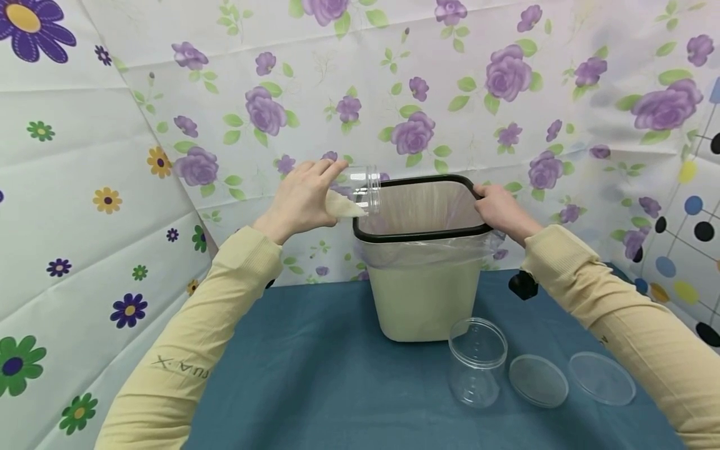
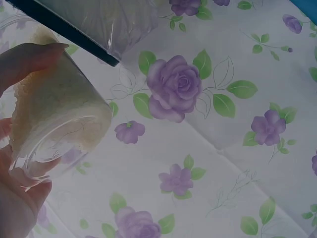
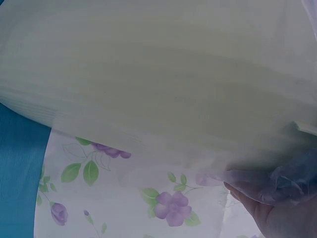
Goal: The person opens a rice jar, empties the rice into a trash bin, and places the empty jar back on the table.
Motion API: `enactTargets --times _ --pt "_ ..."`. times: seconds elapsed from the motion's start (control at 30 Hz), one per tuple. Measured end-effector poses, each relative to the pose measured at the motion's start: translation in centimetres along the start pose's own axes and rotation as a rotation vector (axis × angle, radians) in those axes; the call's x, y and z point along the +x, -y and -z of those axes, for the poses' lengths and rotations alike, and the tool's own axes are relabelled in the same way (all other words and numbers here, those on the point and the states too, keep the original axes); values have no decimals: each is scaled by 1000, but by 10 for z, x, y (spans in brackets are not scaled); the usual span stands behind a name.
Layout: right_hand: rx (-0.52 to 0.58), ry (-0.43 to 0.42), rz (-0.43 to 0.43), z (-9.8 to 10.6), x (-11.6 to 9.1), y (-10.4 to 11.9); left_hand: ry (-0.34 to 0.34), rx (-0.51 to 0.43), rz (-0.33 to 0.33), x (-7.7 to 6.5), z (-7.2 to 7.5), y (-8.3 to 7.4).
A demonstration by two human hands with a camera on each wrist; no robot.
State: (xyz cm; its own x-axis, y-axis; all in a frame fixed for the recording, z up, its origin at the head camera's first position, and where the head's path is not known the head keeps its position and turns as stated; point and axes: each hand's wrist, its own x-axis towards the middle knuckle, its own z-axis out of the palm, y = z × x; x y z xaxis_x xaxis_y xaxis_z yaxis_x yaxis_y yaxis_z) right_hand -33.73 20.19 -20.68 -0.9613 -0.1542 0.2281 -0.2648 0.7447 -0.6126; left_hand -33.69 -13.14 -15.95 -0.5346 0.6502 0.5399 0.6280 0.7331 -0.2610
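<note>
My left hand (image 1: 308,199) grips a clear plastic jar (image 1: 365,184) tipped on its side, its mouth over the left rim of a trash can. Inside the jar, a pale grainy substance (image 1: 342,205) slopes along the lower wall toward the mouth; the left wrist view shows the jar's base (image 2: 57,146) with fingers around it. The cream trash can (image 1: 424,300) has a black rim (image 1: 422,237) and a clear liner bag folded over it. On the can's right side, my right hand (image 1: 502,206) holds the rim and the liner; in the right wrist view the liner (image 3: 292,178) partly covers the fingers.
In front of the can, a second clear jar (image 1: 478,365) stands without a lid on the blue cloth (image 1: 315,375). Two clear round lids, one nearer (image 1: 538,380) and another lid (image 1: 602,378), lie to its right. Flowered sheets (image 1: 337,75) hang behind and at both sides.
</note>
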Motion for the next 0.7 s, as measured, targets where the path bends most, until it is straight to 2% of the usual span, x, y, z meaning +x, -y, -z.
enactTargets --times 0.23,0.47,0.7 --pt "-4 7 2 1 0 -1 26 21 -9 2 1 -1" --pt "8 11 -9 1 -1 0 25 24 -15 2 1 -1" --pt "14 13 -4 0 -2 0 11 47 -48 5 1 -1"
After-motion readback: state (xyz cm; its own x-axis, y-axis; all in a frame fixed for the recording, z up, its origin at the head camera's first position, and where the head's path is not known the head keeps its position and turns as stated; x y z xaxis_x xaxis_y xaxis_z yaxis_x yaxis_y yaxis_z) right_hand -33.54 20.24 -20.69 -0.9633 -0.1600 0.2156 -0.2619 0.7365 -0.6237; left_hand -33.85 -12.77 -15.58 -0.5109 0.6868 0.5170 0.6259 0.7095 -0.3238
